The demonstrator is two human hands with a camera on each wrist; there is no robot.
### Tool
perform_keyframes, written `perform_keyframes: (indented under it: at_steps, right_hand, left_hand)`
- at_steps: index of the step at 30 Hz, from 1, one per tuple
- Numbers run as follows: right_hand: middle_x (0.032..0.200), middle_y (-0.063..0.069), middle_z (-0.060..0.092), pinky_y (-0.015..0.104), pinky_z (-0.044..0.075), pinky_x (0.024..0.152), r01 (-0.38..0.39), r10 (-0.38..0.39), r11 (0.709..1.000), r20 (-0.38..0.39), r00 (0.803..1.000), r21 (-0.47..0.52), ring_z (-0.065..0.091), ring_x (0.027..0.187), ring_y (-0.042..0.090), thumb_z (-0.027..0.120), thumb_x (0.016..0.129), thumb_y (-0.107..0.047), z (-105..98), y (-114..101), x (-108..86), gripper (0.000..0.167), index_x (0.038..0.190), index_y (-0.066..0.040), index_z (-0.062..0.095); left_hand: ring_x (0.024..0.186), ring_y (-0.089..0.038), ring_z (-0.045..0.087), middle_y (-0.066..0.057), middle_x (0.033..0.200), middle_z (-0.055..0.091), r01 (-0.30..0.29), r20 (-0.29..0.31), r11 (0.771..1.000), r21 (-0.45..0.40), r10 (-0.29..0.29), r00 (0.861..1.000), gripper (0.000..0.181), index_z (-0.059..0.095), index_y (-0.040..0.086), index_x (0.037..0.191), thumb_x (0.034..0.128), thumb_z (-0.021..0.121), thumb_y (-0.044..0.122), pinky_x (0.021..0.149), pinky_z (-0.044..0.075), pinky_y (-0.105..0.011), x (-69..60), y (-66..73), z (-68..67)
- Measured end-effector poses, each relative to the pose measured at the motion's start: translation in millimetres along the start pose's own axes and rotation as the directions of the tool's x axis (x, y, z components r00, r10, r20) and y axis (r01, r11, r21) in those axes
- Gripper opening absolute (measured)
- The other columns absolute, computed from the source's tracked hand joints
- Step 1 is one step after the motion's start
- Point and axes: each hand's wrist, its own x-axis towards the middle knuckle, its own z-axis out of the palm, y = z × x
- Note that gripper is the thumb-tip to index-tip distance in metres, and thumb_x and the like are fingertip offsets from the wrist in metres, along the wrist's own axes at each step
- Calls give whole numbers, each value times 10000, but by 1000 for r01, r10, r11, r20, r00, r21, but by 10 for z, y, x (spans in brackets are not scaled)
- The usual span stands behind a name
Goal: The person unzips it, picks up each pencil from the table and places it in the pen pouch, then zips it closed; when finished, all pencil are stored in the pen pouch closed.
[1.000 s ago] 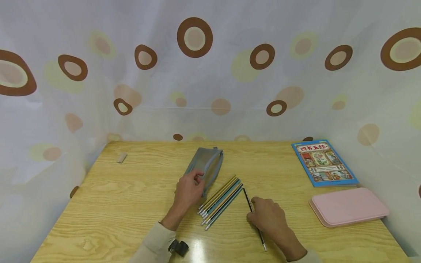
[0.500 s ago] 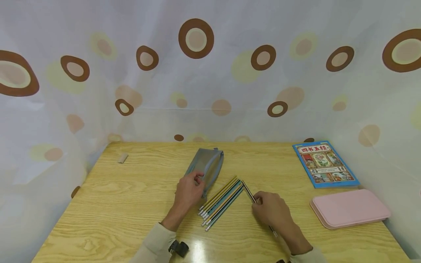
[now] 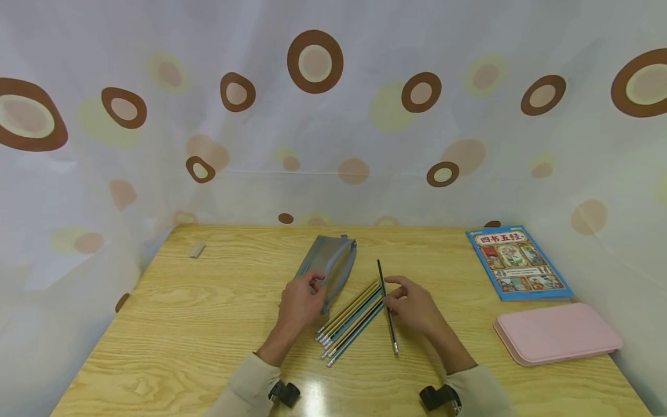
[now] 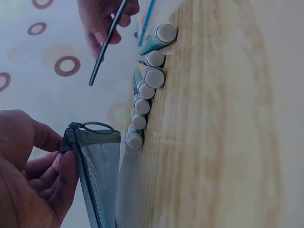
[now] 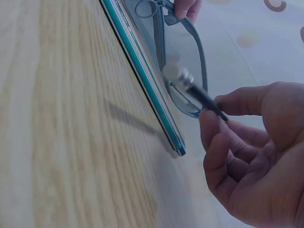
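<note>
A grey mesh pencil case (image 3: pixel 319 255) lies on the table with its zipped mouth gaping toward the right. My left hand (image 3: pixel 301 298) pinches the case's near edge by the zipper end, as the left wrist view shows at the mesh pouch (image 4: pixel 99 166). Between thumb and fingers my right hand (image 3: pixel 414 304) holds a black pencil (image 3: pixel 392 330), raised off the table with its eraser end toward me. Several pencils (image 3: pixel 349 324) in yellow, teal and dark colours lie side by side between the hands, white eraser ends nearest me.
On the right lie a blue-bordered book (image 3: pixel 518 263) and a pink case (image 3: pixel 560 333). A small beige block (image 3: pixel 197 249) rests at the far left of the wooden table (image 3: pixel 172 324). A patterned curtain (image 3: pixel 354 127) hangs behind the table and along its sides.
My right hand has lifted the black pencil and moved it left and away from me, turning it more upright in the head view. My left hand stays on the pencil case.
</note>
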Motion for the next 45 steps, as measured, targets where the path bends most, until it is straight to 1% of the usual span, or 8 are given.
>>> perform_keyframes:
  at_steps: [10, 20, 25, 29, 34, 36, 42, 45]
  right_hand:
    - [1046, 155, 669, 304, 487, 624, -4, -7, 979, 54, 999, 204, 629, 732, 180, 582, 938, -161, 118, -84, 346, 502, 1410, -77, 433]
    - [1096, 190, 649, 270, 482, 613, -114, 68, 930, 141, 988, 349, 612, 674, 128, 569, 948, -172, 336, -309, 622, 556, 1462, -102, 369]
    - [1157, 198, 636, 250, 489, 597, -139, 100, 911, 120, 988, 389, 628, 670, 107, 578, 943, -171, 433, -409, 733, 580, 1470, -72, 359]
    - [1102, 192, 643, 236, 471, 569, -136, 112, 902, 80, 990, 410, 631, 636, 101, 587, 933, -145, 508, -466, 774, 582, 1458, -32, 363]
    - [1126, 199, 638, 209, 458, 529, -157, 159, 887, 31, 987, 434, 640, 609, 94, 598, 920, -140, 606, -479, 826, 588, 1457, -54, 375]
    - [1075, 172, 657, 204, 452, 508, -166, 178, 883, 14, 984, 440, 634, 585, 86, 603, 911, -143, 639, -484, 849, 589, 1454, -72, 385]
    - [703, 53, 685, 214, 438, 477, -168, 190, 889, -9, 982, 426, 617, 521, 82, 614, 885, -150, 686, -531, 877, 626, 1458, -61, 381]
    - [675, 68, 703, 219, 460, 497, -153, 157, 907, 23, 987, 393, 637, 538, 89, 606, 898, -155, 694, -546, 867, 656, 1481, -19, 338]
  left_hand:
    - [501, -31, 524, 25, 811, 655, -4, -11, 1000, 14, 4, 1000, 239, 689, 108, 1087, 864, 611, 144, 373, 359, -194, 3, 8, 2]
    - [496, -32, 522, 24, 817, 656, -7, 2, 1000, 9, 7, 1000, 242, 687, 104, 1095, 870, 610, 145, 370, 355, -191, -3, 28, -17]
    - [507, -31, 517, 21, 817, 654, -20, 5, 1000, 24, 20, 1000, 245, 683, 110, 1093, 862, 611, 148, 384, 371, -189, -5, 29, -9]
    - [533, -39, 532, 26, 816, 643, -10, 12, 1000, 29, 10, 1000, 247, 678, 115, 1097, 860, 611, 142, 388, 379, -186, -14, 33, 3]
    - [601, -49, 564, 20, 811, 641, 2, 5, 1000, 29, -2, 1000, 251, 680, 106, 1102, 860, 619, 132, 433, 426, -209, -23, 44, 20]
    - [604, -51, 565, 15, 807, 641, -8, 3, 999, 31, 8, 1000, 249, 681, 96, 1101, 861, 622, 128, 439, 426, -206, -23, 48, 21]
    - [616, -58, 578, 9, 793, 652, -45, -10, 999, 30, 45, 999, 230, 691, 86, 1076, 854, 643, 117, 463, 431, -208, -27, 64, 19]
    - [604, -61, 566, 13, 799, 652, -34, -9, 999, 35, 34, 999, 228, 692, 98, 1077, 858, 639, 130, 461, 424, -214, -31, 76, 15]
